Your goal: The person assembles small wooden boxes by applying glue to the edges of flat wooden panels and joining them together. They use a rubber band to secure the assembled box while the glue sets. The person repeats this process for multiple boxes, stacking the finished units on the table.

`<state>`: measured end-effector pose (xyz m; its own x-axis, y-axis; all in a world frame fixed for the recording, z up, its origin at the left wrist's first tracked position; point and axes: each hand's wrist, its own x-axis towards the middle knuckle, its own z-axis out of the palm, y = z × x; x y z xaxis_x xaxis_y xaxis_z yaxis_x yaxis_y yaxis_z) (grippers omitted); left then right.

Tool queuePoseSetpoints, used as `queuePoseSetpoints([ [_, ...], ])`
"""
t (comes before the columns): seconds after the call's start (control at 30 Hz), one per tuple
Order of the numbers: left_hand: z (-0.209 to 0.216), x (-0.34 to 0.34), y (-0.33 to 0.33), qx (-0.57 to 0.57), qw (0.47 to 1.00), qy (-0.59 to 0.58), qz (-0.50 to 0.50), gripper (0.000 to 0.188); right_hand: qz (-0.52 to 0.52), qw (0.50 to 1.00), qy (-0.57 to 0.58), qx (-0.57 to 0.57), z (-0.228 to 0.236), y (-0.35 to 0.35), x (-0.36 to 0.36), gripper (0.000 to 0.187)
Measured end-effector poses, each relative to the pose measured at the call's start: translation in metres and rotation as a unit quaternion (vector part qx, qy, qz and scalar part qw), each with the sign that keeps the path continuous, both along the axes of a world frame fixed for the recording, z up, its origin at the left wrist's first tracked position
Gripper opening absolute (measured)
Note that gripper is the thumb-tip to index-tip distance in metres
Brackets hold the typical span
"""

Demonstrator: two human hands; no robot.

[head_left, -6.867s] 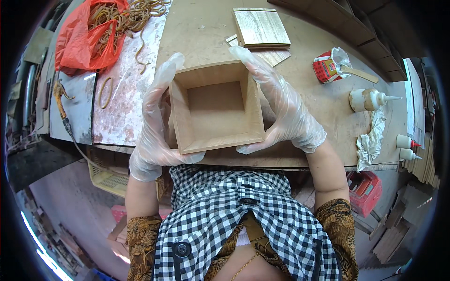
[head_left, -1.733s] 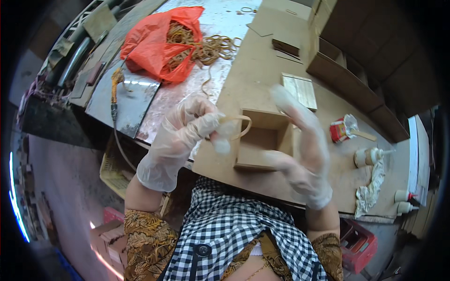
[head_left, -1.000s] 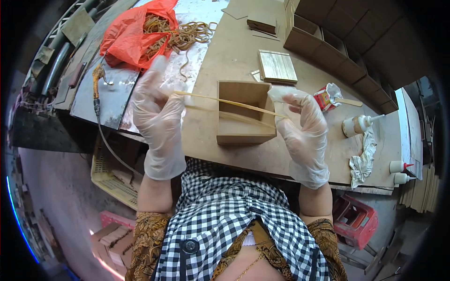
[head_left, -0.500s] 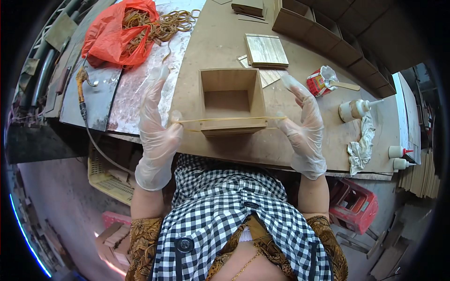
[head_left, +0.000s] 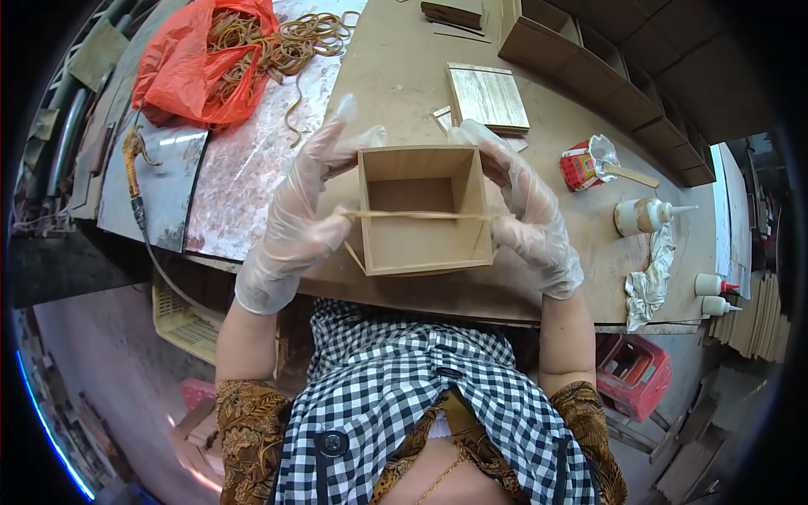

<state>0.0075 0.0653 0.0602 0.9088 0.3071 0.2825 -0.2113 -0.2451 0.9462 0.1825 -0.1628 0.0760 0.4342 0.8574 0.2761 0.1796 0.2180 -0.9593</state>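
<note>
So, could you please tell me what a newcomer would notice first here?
Probably the open wooden box at the centre of the workbench, gripped on either side by the gloved left hand and right hand, with a rubber band stretched across its opening. Next, the red plastic bag spilling rubber bands at the bench's far left.

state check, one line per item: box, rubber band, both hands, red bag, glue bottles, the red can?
wooden box: open-topped, empty, held between both hands.
rubber band: stretched taut across the box opening.
left hand: gloved, gripping the band's left end at the box side.
right hand: gloved, gripping the right end.
red plastic bag: open, rubber bands spilling out.
glue bottle: lying on its side, capped or not unclear.
red can: open, stick inside.
</note>
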Motion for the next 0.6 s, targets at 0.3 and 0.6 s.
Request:
queuePoseSetpoints([
  [0.3,-0.006,0.036,-0.004,-0.136,0.982,-0.008,0.129,0.049,-0.177,0.973,0.143,-0.03,0.001,0.027,-0.002,0.032],
  [0.6,-0.011,0.042,0.003,-0.398,0.916,0.04,0.026,0.033,-0.224,0.933,0.28,-0.031,-0.012,0.04,0.003,0.027],
])
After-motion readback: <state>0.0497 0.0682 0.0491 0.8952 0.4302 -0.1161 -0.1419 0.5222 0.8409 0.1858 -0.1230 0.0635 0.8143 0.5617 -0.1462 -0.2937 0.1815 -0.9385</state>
